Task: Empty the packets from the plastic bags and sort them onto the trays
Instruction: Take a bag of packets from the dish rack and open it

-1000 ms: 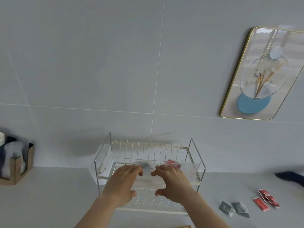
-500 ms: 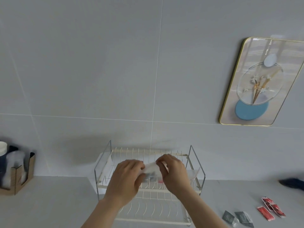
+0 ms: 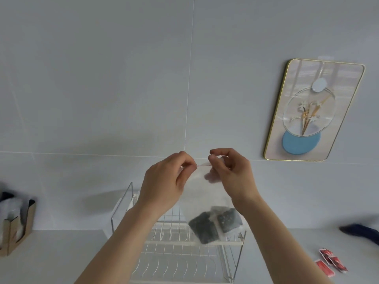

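Plastic bag (image 3: 202, 193) limp, light, slippery; dark packets (image 3: 215, 223) sag at bottom. Left hand (image 3: 164, 187) and right hand (image 3: 231, 177) each grip pinched on top seal; hold there.

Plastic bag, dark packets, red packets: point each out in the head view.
plastic bag (image 3: 202, 188): head view, clear upper panel between the hands.
dark packets (image 3: 205, 227): head view, left packet inside the bag.
red packets (image 3: 332, 261): head view, middle of the countertop cluster.
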The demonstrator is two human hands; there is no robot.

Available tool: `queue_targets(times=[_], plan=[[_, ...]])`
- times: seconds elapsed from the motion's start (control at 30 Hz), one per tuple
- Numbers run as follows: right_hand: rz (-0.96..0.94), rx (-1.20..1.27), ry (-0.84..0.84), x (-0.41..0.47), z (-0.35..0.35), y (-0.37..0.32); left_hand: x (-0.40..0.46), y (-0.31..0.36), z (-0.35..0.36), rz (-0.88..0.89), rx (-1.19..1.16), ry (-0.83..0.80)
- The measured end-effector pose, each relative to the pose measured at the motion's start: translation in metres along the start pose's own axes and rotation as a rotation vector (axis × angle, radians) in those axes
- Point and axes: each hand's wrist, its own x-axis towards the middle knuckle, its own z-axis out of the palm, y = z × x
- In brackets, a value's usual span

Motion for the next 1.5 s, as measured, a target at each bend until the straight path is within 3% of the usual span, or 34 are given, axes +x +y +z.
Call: queue_targets(times=[0.17, 0.27, 0.43, 0.5, 0.57, 0.7, 0.8, 1.2, 1.5], plan=[[0.111, -0.057, 0.005, -0.027, -0.022, 0.025, -0.020, 0.005, 0.025, -0.172, -0.065, -0.302], [0.186, -0.140, 0.019, -0.052, -0.035, 0.049, -0.047, 0.009, 0.042, -0.309, -0.236, -0.452], [0.182, -0.355, 0.282, -0.105, -0.050, 0.083, -0.104, 0.021, 0.067, -0.618, -0.612, -0.569], [0.215, -0.361, 0.320, -0.132, -0.050, 0.093, -0.128, 0.024, 0.075, -0.722, -0.702, -0.581], [0.371, -0.322, 0.229, -0.159, -0.045, 0.106, -0.150, 0.028, 0.082, -0.810, -0.753, -0.562], [0.751, -0.014, 0.128, -0.191, -0.034, 0.124, -0.188, 0.032, 0.097, -0.887, -0.696, -0.498], [0.879, 0.113, 0.141, -0.201, -0.032, 0.129, -0.207, 0.031, 0.106, -0.891, -0.647, -0.506], [0.959, 0.130, 0.192, -0.223, -0.025, 0.160, -0.231, 0.022, 0.112, -1.001, -0.674, -0.495], [0.975, 0.158, 0.156, -0.226, -0.010, 0.173, -0.236, 0.006, 0.116, -1.084, -0.554, -0.480]])
